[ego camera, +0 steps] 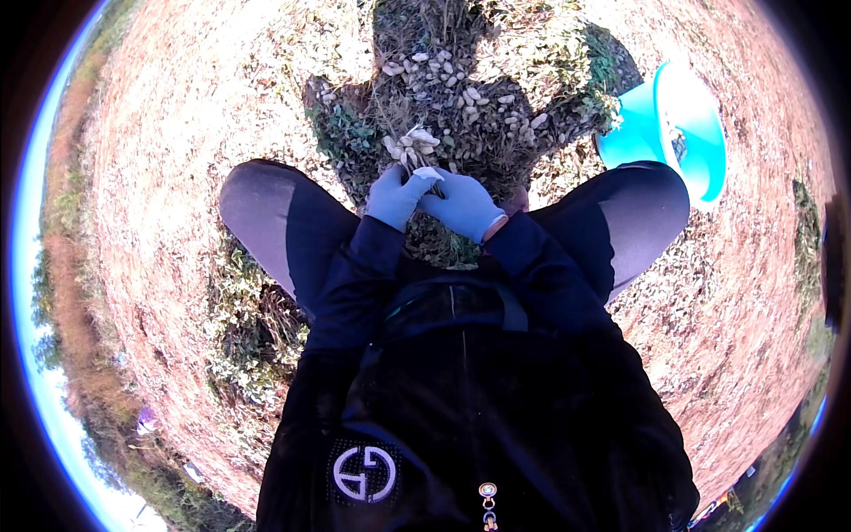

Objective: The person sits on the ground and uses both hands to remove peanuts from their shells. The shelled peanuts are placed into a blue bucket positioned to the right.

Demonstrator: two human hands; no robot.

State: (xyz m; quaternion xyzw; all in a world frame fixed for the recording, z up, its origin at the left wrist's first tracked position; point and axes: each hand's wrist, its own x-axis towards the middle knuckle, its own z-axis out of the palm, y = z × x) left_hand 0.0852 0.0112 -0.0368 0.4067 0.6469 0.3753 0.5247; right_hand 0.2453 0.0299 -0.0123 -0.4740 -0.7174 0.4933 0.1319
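My left hand (393, 198) and my right hand (464, 205), both in light grey-blue gloves, meet in front of my lap. Between them is a bunch of dried peanut stems with a cluster of pale pods (417, 141) sticking out on the far side. Fingers of both hands close around the stems, though the exact grip is partly hidden. Just beyond, loose peanuts (432, 70) lie scattered over dry leaves and stalks in my shadow. More pods (473, 98) are spread to the right of these.
A turquoise bucket (628, 123) stands on the right past my knee, with some contents visible inside. Heaped peanut vines (346, 130) lie ahead, and another heap (249, 346) is at my left side. My bent knees flank the work area. Dry brown soil extends around.
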